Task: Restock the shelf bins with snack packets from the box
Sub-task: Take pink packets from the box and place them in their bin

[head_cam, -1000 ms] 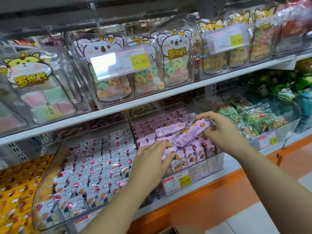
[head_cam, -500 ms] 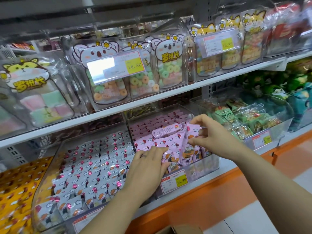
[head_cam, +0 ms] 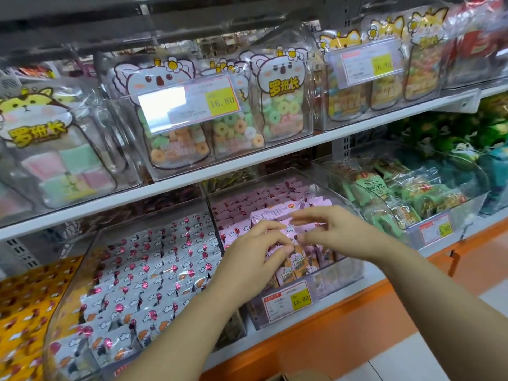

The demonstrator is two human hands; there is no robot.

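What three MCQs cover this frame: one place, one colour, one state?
1. Where are both hands?
A. Over the pink packet bin
B. At the koala candy bags
C. In the green packet bin
2. The patch on that bin's price tag is:
A. Blue
B. Yellow
C. Black
3. The left hand:
A. Lies flat on the shelf edge
B. Hangs idle
C. Curls on pink packets
Key: 1A, it and the right hand sit above that bin's packets; 2B, "16.80" stands on yellow; 3C, its fingers bend round front-row packets.
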